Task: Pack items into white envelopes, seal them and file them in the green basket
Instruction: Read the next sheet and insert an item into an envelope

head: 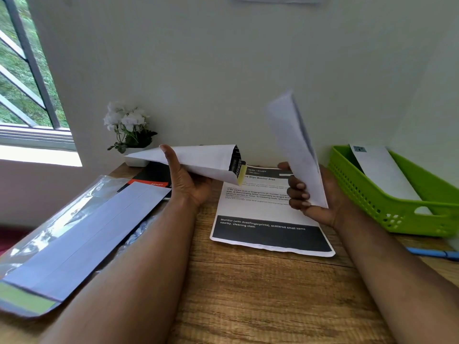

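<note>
- The left hand (188, 182) grips a white envelope (198, 160) above the bench (248, 294), fingers curled under it, thumb on top; its mouth faces right, and a dark printed sheet shows inside.
- The right hand (313, 197) pinches a folded white paper (293, 145), held upright and near the mouth.
- To insert it well, I think one should keep the mouth wide and lead with the folded edge.
- The green basket (387, 209) at the right already holds one envelope (382, 172).
</note>
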A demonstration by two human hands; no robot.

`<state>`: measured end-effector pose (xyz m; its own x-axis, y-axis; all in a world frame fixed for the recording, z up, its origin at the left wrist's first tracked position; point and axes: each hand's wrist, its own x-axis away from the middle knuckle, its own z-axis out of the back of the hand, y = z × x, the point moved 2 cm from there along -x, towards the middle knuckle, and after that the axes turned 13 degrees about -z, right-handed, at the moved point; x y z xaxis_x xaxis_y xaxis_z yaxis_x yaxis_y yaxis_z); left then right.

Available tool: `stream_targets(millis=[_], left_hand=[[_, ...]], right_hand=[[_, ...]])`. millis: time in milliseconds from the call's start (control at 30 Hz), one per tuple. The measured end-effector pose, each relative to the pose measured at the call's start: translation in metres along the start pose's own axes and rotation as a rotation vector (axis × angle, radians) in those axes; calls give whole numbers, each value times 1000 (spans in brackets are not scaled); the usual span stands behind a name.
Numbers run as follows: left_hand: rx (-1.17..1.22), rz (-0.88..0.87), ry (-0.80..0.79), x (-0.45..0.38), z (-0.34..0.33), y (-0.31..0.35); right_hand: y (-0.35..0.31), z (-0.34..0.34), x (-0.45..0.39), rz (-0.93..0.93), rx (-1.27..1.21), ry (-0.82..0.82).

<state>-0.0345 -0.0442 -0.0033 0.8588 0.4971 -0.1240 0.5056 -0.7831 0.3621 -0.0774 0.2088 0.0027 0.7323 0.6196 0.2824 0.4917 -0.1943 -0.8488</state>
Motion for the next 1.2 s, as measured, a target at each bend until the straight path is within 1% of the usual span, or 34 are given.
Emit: stream_targets(millis=[33,67,133,233,367,533,667,733,967,1067,1200], left_hand=[[9,-10,11,-1,1,1],[17,-19,17,-2,1,2],[30,-30,23,-4,2,4],[30,-55,32,-4,3,6],[28,-71,50,-4,2,6],[19,-56,39,-5,2,6],[-5,-42,54,-7,3,5],[1,-30,67,-8,4,5],[-6,-1,67,-9,9,1],[-7,42,25,-12,13,-3],[14,89,29,-11,13,-4]], right_hand=[[2,4,-2,-48,36,-68],[4,8,-4,-76,73,-72],[8,14,-2,-98,122,5],[11,18,5,-118,113,-10],[9,20,10,-67,119,112],[8,14,10,55,57,223],[6,7,11,167,161,280],[6,7,11,200,176,319],[6,7,12,214,229,358],[7,5,12,230,282,383],[9,1,7,252,302,386]])
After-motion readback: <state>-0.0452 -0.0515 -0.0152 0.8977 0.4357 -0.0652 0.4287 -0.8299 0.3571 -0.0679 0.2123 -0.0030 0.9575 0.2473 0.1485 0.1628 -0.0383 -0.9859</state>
